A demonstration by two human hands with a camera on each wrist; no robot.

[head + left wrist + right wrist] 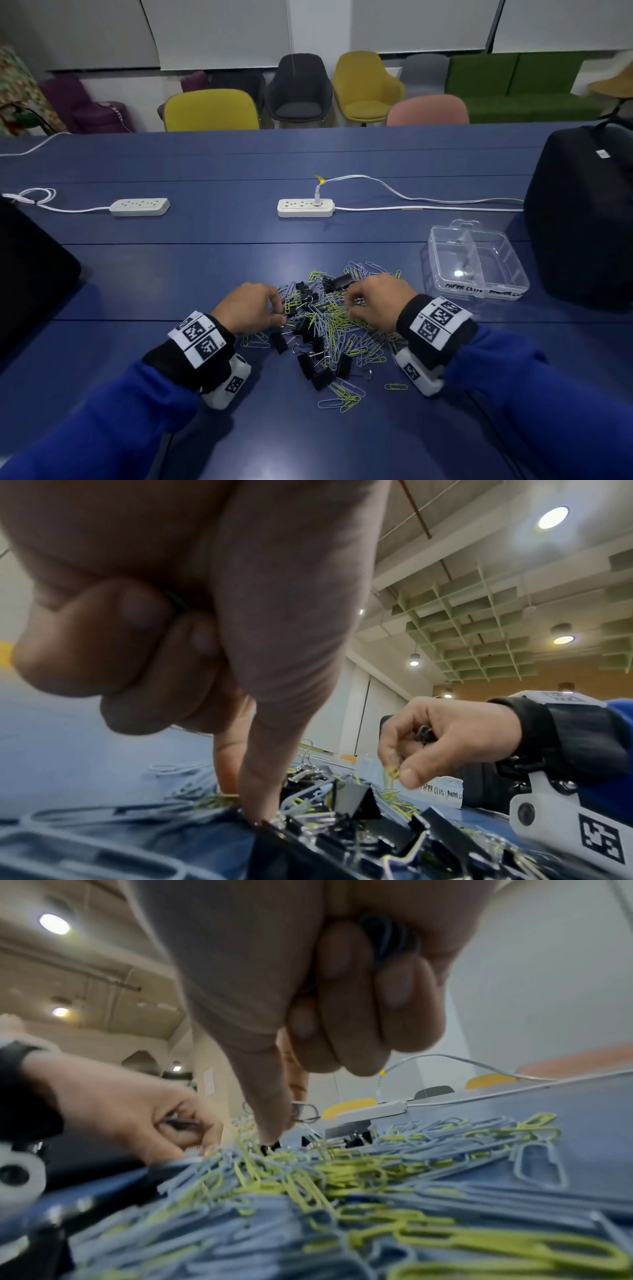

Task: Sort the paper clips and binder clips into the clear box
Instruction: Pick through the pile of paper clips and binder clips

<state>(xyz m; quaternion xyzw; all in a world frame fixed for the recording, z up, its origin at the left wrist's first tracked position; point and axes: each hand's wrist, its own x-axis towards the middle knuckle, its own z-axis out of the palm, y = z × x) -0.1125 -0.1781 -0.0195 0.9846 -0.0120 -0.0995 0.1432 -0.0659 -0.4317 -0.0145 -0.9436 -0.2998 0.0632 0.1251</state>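
A heap of grey-blue and yellow-green paper clips (pixel 337 329) mixed with black binder clips (pixel 320 371) lies on the blue table. My left hand (pixel 279 313) reaches into the heap's left side. Its thumb and forefinger pinch down among the clips (pixel 246 804), and the other fingers are curled over something thin and dark. My right hand (pixel 349 305) works the heap's far right part. It pinches a yellow-green paper clip (pixel 392 772) and keeps more clips (pixel 387 934) tucked under its curled fingers. The clear two-compartment box (pixel 507 270) stands empty to the right.
A black bag (pixel 582 212) stands right behind the box. Two white power strips (pixel 305 208) with cables lie across the table's middle. A dark object (pixel 30 274) sits at the left edge. Chairs line the far side.
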